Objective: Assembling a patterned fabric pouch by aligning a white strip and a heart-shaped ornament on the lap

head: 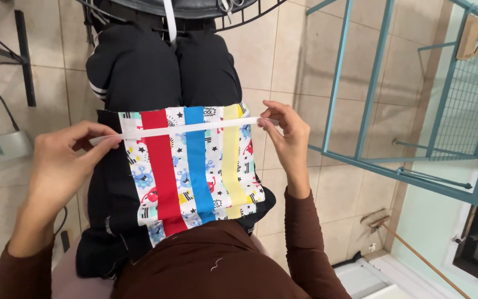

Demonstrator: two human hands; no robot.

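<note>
We hold a white elastic strip taut across the striped printed cloth on our lap: left hand & right hand each pinch an end, seemingly w/ thumb and forefinger.

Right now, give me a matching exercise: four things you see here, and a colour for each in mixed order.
Things:
1. strip held between left hand and right hand
2. rack
3. sleeves
4. trousers

Colours:
A. black
B. white
C. brown
D. light blue

Pairs: 1-B, 2-D, 3-C, 4-A
</note>
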